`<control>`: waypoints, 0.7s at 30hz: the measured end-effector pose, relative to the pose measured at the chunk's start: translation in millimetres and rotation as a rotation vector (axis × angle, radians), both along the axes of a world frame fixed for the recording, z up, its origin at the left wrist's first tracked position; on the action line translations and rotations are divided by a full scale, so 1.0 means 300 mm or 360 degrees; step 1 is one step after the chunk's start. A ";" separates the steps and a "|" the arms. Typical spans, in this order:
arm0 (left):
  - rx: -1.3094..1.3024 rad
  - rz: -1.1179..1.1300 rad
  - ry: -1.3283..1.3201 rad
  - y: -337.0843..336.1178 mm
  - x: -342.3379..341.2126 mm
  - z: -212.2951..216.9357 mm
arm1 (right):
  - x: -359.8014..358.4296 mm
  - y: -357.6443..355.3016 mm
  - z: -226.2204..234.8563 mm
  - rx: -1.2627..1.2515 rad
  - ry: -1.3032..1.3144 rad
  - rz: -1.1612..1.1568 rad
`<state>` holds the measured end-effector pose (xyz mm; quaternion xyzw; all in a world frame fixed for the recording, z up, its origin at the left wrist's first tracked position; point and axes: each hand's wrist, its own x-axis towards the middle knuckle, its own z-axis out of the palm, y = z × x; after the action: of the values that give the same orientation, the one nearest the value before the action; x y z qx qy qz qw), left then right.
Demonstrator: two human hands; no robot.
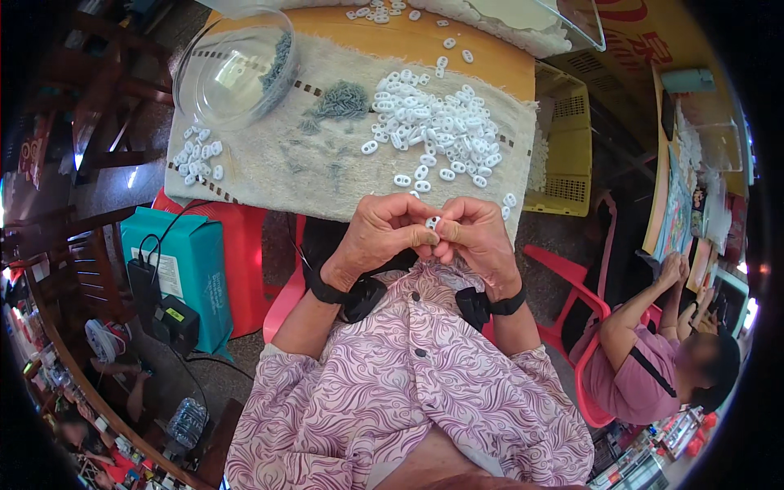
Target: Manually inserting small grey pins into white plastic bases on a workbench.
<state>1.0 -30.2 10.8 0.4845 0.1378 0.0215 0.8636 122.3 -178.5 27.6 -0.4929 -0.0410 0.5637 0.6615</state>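
Head view. A small white oval piece point(432, 222) is pinched between the fingertips of the left hand point(382, 235) and right hand point(476, 237), just off the cloth's point(269, 167) 6 o'clock edge. Judged light, stiff and smooth, so easily dropped; best gripped by its rim. A pile of like pieces point(437, 126) lies at 12 o'clock; grey pins point(341, 101) and a clear bowl point(237, 69) at 10–11 o'clock.

Small white oval plastic piece point(432, 222), two holes, pinched between both hands' fingertips, mostly hidden.
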 end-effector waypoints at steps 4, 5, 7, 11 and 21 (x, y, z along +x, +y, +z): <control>-0.0091 0.0072 -0.0035 -0.015 0.010 -0.008 | 0.004 -0.004 -0.002 0.0042 -0.0036 -0.0032; -0.0047 0.0109 -0.0051 -0.019 0.017 -0.002 | 0.006 -0.004 -0.001 0.0067 -0.0018 -0.0045; 0.0003 0.0147 -0.0073 -0.019 0.022 0.005 | 0.012 -0.003 0.003 0.0099 -0.0004 -0.0056; 0.0051 0.0171 -0.0091 -0.013 0.023 0.024 | 0.015 0.004 0.015 0.0131 -0.0028 -0.0048; 0.0155 0.0290 0.0005 0.009 0.017 0.059 | -0.018 0.006 0.020 -0.0032 -0.0319 -0.0126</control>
<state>6.1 -27.4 28.5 0.5114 0.1812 0.1058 0.8333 116.9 -176.5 33.5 -0.5547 -0.0818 0.4852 0.6710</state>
